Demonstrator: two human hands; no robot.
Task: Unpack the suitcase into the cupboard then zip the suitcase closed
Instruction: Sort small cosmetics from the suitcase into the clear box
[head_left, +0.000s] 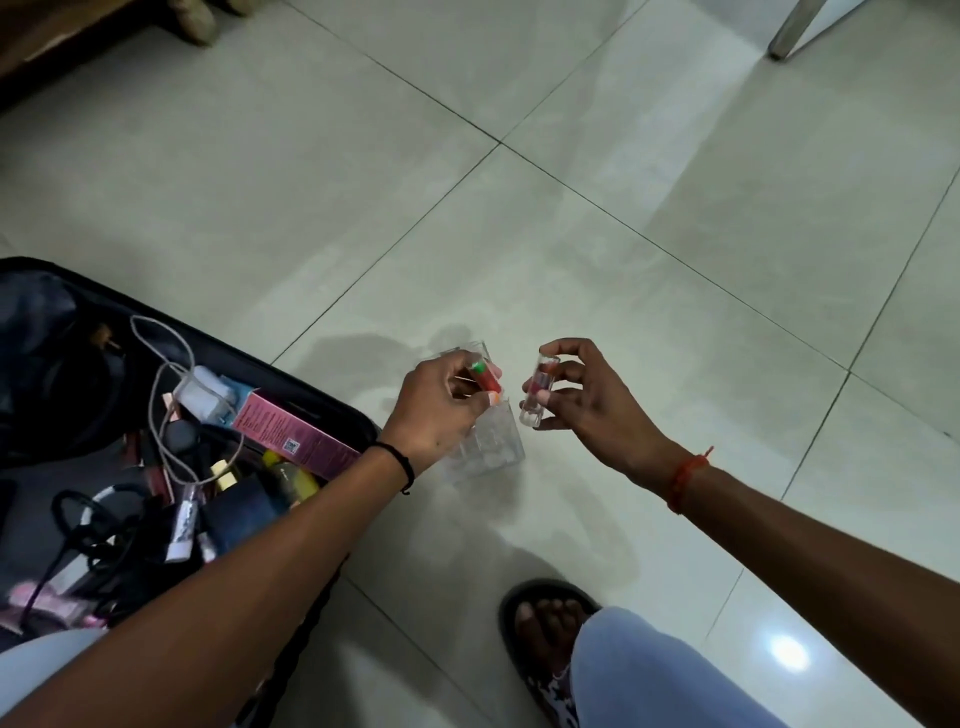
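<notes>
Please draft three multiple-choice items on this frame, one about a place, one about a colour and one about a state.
1. Where does the clear organiser stand?
A. on the tiled floor beside the suitcase
B. inside the suitcase
C. on a chair

2. What colour is the long box in the suitcase?
A. blue
B. pink
C. yellow

3. What is the right hand doing?
A. resting flat on the floor
B. pulling a zip
C. pinching a clear tube

Answers: 1 A, tiles show around it; 2 B, its sides are pink; 3 C, fingertips grip the tube.
</notes>
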